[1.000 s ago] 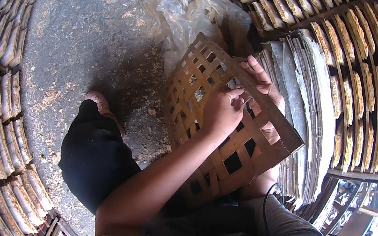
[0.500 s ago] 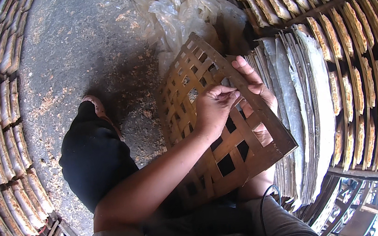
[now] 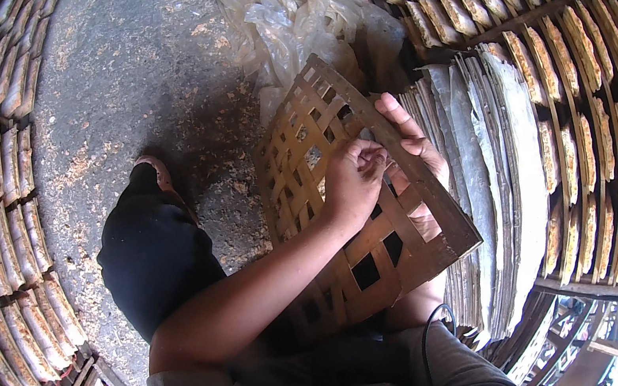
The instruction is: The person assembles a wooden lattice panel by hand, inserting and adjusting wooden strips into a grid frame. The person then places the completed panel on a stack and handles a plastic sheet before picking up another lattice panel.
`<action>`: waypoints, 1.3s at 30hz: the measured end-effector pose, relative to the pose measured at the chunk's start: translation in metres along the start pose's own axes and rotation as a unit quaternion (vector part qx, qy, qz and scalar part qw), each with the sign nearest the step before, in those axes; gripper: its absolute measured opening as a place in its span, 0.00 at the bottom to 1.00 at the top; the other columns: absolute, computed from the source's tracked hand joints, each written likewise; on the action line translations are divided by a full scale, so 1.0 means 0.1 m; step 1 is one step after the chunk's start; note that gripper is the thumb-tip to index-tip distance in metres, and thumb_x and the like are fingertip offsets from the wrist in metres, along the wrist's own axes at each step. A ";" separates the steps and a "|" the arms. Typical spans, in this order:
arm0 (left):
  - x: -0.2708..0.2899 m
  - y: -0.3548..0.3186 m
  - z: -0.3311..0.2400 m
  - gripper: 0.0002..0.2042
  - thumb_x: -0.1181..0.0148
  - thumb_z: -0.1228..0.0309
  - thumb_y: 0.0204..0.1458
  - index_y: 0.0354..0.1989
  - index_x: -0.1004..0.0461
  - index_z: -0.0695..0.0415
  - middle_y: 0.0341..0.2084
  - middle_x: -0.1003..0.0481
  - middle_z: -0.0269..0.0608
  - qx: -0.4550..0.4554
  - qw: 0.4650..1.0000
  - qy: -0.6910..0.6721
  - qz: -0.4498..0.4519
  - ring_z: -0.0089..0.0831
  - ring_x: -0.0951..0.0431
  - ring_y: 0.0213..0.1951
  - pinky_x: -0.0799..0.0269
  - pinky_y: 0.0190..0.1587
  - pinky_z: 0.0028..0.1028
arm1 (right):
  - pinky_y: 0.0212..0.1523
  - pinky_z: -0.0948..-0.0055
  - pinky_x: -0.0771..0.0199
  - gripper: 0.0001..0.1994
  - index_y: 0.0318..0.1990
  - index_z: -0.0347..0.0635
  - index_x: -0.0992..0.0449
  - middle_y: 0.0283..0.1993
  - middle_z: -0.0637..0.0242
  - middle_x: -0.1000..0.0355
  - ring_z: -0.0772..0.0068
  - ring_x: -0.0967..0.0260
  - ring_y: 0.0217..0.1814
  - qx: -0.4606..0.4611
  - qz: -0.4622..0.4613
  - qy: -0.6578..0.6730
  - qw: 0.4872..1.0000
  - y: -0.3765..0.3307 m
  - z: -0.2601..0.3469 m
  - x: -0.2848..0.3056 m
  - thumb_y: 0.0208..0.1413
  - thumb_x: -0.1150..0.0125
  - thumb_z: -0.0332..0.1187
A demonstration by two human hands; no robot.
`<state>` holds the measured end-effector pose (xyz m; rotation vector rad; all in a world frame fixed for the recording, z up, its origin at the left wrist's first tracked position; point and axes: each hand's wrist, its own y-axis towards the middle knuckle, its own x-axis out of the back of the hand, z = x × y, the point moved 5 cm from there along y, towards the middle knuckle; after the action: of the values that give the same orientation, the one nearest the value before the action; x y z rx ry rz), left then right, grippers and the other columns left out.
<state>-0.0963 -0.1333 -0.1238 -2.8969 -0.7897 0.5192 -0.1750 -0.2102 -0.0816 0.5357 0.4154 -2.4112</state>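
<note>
- Since 1 second ago my left hand has slid up the woven bamboo tray toward its upper edge, and the tray itself has tipped a little more upright.
- The tray rests tilted over my lap, its top corner near the crumpled clear plastic sheet on the concrete floor.
- My left fingers are curled tight, pinching at something small on the lattice; I cannot tell what it is.
- My right hand sits behind the tray, its fingers wrapped over the right edge and grasping it.
- A stack of flat grey sheets stands just beside the tray on the right, with racks of drying pieces beyond.
- I judge the risk is the tray twisting out of the 1-handed hold if the pinch pulls hard, knocking into the stacked sheets or splitting a bamboo strip.
</note>
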 end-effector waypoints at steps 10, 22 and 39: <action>-0.01 -0.13 -0.16 0.07 0.39 0.76 0.55 0.41 0.24 0.64 0.38 0.25 0.43 -0.079 0.994 0.067 -0.033 0.30 0.21 0.38 0.25 0.43 0.28 | 0.71 0.66 0.44 0.29 0.66 0.30 0.38 0.67 0.54 0.37 0.62 0.41 0.70 0.001 -0.058 -0.018 0.998 -0.08 0.02 -0.03 0.53 0.54 0.26; 0.08 -0.27 -0.26 0.07 0.35 0.80 0.48 0.36 0.22 0.64 0.37 0.24 0.47 -0.095 0.985 0.095 -0.109 0.38 0.21 0.41 0.26 0.45 0.32 | 0.62 0.69 0.31 0.28 0.66 0.30 0.38 0.65 0.50 0.36 0.63 0.34 0.63 0.003 -0.043 -0.088 0.995 -0.15 -0.06 -0.17 0.55 0.55 0.26; 0.26 -0.38 -0.35 0.06 0.38 0.84 0.45 0.25 0.25 0.58 0.29 0.26 0.39 -0.236 0.960 0.108 -0.107 0.39 0.24 0.35 0.29 0.39 0.35 | 0.55 0.71 0.24 0.29 0.66 0.35 0.38 0.63 0.51 0.34 0.61 0.30 0.56 -0.019 -0.004 0.011 1.000 -0.13 -0.18 -0.23 0.54 0.54 0.27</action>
<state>-0.0819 -0.0875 -0.0923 -3.1402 -1.3235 -0.0200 -0.1619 -0.1812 -0.0844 0.5453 0.4734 -2.4009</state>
